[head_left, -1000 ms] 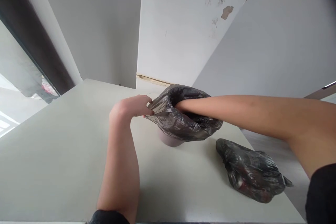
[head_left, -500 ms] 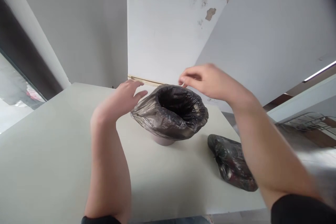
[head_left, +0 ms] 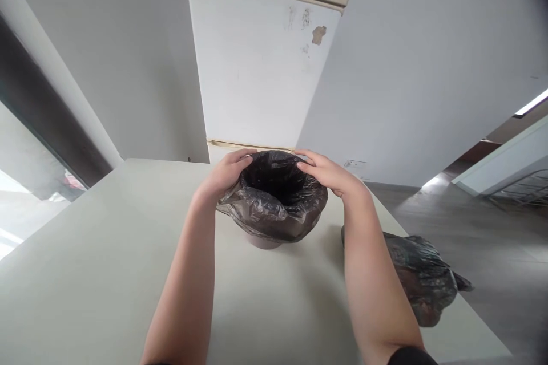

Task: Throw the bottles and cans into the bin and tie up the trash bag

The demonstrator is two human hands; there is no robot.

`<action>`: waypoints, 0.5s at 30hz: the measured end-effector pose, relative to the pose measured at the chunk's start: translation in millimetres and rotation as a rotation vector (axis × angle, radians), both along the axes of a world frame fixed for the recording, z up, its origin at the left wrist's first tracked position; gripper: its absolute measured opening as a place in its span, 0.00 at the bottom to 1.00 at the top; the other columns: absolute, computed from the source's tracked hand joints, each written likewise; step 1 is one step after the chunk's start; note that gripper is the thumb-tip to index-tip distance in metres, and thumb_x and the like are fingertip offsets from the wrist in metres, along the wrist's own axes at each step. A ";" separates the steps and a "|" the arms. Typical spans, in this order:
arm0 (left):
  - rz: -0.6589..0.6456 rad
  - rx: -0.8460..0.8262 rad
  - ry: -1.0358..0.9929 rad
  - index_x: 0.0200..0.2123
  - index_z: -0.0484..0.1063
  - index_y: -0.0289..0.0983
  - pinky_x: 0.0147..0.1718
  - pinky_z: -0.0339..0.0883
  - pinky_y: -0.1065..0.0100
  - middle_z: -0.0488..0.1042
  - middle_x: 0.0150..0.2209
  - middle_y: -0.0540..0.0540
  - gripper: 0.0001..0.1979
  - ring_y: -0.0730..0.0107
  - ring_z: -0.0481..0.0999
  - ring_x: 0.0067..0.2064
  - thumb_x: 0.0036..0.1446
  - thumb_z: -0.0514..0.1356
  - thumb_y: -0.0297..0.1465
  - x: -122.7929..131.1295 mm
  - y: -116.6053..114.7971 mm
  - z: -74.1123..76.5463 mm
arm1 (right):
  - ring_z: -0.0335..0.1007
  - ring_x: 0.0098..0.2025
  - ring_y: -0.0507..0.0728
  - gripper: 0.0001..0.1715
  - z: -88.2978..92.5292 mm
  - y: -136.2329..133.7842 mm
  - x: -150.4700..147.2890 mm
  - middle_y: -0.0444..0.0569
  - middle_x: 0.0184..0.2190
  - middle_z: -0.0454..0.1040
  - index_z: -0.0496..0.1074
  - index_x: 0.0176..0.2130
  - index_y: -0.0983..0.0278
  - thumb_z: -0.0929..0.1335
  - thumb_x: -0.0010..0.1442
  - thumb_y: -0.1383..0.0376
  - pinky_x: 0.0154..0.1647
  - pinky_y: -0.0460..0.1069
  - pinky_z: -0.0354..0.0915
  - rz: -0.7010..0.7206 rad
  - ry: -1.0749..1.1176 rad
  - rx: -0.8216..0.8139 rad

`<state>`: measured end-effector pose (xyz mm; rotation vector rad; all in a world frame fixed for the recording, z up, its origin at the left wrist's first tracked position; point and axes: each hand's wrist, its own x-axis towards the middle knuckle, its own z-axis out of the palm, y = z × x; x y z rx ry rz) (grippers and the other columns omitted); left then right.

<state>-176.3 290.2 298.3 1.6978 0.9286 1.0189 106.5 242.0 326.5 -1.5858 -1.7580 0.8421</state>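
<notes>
I see the person's L hand (head_left: 226, 175) & R hand (head_left: 334, 175) each pinching the rim of a blk bag (head_left: 278, 218) btwn thumb & fingers, opp. sides. Bag's mouth gapes up, draped over a pinkish-grey bin (head_left: 264, 243) on the counter (head_left: 128, 274). 2nd blk bag (head_left: 422, 274), bulging, lies nr R edge.

Soft daylight, faint shadows, wide-angle distortion
</notes>
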 end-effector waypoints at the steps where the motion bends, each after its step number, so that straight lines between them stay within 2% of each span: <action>1: -0.012 -0.022 0.000 0.55 0.82 0.42 0.65 0.68 0.54 0.80 0.59 0.45 0.20 0.51 0.77 0.62 0.65 0.61 0.43 -2.5 -1.3 0.8 | 0.71 0.66 0.65 0.29 -3.3 0.9 3.1 0.50 0.67 0.73 0.70 0.67 0.53 0.68 0.71 0.51 0.69 0.62 0.66 -0.010 0.059 -0.039; 4: -0.025 -0.061 0.033 0.53 0.83 0.43 0.62 0.71 0.55 0.82 0.56 0.47 0.20 0.50 0.79 0.59 0.66 0.61 0.46 -7.0 -5.6 4.9 | 0.71 0.66 0.67 0.28 -10.5 -0.7 8.1 0.49 0.66 0.74 0.74 0.64 0.54 0.69 0.69 0.48 0.70 0.63 0.65 0.002 0.111 -0.088; 8: 0.096 -0.011 0.108 0.56 0.81 0.42 0.66 0.66 0.55 0.79 0.62 0.47 0.23 0.50 0.75 0.64 0.67 0.59 0.48 -6.2 -11.8 14.1 | 0.64 0.72 0.65 0.33 -8.3 -13.1 3.0 0.50 0.71 0.67 0.69 0.68 0.54 0.69 0.69 0.48 0.73 0.62 0.61 -0.100 0.059 0.112; 11: 0.170 0.024 0.203 0.58 0.79 0.43 0.69 0.61 0.54 0.76 0.65 0.47 0.24 0.50 0.72 0.67 0.68 0.59 0.49 -5.8 -17.4 21.0 | 0.68 0.69 0.66 0.29 3.5 -29.4 -5.0 0.50 0.69 0.70 0.71 0.66 0.53 0.67 0.71 0.48 0.70 0.63 0.64 -0.119 -0.101 0.173; 13: 0.134 0.018 0.265 0.60 0.78 0.44 0.68 0.63 0.53 0.76 0.64 0.47 0.25 0.50 0.73 0.66 0.68 0.59 0.50 -6.4 -21.2 23.6 | 0.73 0.64 0.68 0.28 13.3 -42.8 -8.8 0.50 0.65 0.74 0.73 0.64 0.52 0.66 0.71 0.47 0.64 0.64 0.69 -0.118 -0.250 0.129; 15: 0.110 0.025 0.319 0.61 0.77 0.46 0.66 0.66 0.53 0.76 0.65 0.47 0.27 0.49 0.74 0.65 0.68 0.57 0.53 -7.4 -24.0 24.8 | 0.75 0.62 0.70 0.29 21.9 -56.9 -9.9 0.50 0.64 0.75 0.72 0.66 0.51 0.65 0.72 0.46 0.61 0.65 0.71 -0.152 -0.378 0.140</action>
